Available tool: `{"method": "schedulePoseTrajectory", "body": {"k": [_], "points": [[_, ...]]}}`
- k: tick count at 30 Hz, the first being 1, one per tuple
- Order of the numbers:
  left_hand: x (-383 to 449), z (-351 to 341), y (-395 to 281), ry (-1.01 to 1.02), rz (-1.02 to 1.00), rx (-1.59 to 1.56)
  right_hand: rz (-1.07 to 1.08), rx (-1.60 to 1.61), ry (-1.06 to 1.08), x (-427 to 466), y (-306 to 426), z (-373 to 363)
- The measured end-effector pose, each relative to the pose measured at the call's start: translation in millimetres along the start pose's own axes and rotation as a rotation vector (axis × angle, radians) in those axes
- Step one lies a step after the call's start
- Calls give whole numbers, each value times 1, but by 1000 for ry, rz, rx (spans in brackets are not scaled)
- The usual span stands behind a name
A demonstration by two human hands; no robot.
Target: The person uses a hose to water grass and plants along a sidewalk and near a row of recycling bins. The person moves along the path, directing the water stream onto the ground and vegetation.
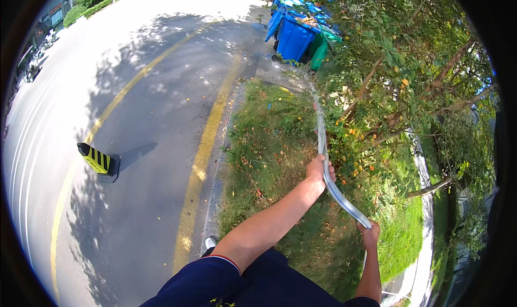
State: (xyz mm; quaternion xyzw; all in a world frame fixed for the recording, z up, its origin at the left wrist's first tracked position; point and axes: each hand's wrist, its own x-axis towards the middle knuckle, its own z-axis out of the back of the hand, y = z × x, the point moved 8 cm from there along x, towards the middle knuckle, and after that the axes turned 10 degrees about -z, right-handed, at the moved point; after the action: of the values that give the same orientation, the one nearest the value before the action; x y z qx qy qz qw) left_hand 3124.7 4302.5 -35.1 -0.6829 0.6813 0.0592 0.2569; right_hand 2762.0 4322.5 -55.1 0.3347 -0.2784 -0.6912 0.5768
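Note:
A translucent hose with a blue stripe (342, 200) runs between both hands, in front of the person and over the grass. My left hand (318, 170) grips it close to its open end. Lower and further right, my right hand (369, 231) is closed around the same hose. From the hose's end a stream of water (318, 109) shoots forward, towards the paved ground by a blue wheeled bin (296, 38). The bin's lid hangs back and some brown waste shows at its top. Part of the hose behind the right hand is hidden by the forearm.
Green bins (320, 54) stand beside the blue ones. Leafy branches (377, 64) hang close on the right. A stone kerb (216, 194) divides the grass strip from the road with yellow lines. On the road stands a black and yellow striped bollard (97, 160). Parked two-wheelers line the far left.

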Motion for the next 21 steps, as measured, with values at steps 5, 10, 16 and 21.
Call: {"method": "schedulePoseTrajectory", "body": {"k": [5,10,16,21], "points": [[10,-3,-65,12,53,-5,9,-123,-94,0,60,-38],[62,25,-139,34,56,-54,89,-233,-137,36,120,-113],[152,76,-244,-14,47,-18,-33,-533,-148,99,164,-239],[239,112,-318,-92,97,101,-272,-642,-156,148,160,-347]]}}
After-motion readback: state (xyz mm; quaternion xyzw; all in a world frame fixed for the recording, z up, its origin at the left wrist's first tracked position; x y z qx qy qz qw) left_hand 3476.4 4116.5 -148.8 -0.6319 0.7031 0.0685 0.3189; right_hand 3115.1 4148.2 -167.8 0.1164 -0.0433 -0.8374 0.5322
